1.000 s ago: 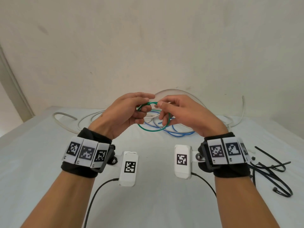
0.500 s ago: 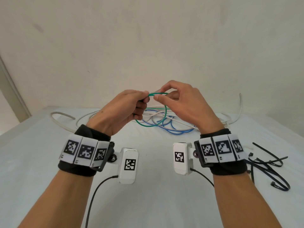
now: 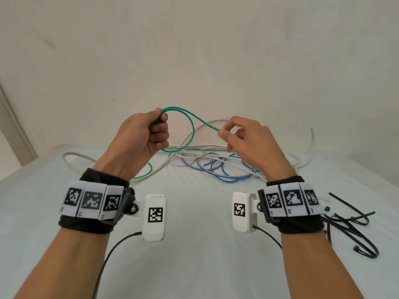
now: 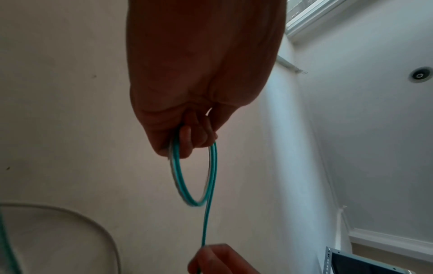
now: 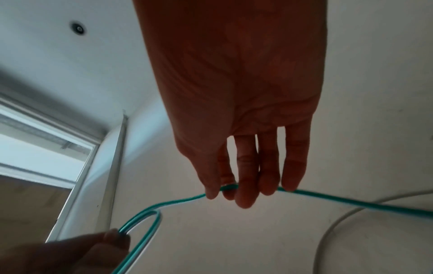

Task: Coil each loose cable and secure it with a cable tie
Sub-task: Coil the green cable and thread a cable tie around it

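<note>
Gripping the green cable [image 3: 192, 128] in a closed fist, the left hand [image 3: 144, 134] holds two stacked loops of it up above the table [image 3: 198, 266]; the left wrist view shows those two turns hanging from the curled fingers [image 4: 187, 140]. The right hand [image 3: 246, 139] pinches the same cable's running strand between thumb and forefinger, a little to the right of the coil, its other fingers loosely spread. From that pinch the strand drops to the table.

One green cable is in hand. Behind the hands on the table lie one blue cable [image 3: 226, 171] in several loose loops and white cable [image 3: 75, 157] tangled through it; how many white ones there are cannot be told. Several black ties [image 3: 356, 229] lie in a heap at the right; their number is unclear. Each wrist carries a band with three square code tags and one white module with one tag more. Small print under the tags is too small to read.
</note>
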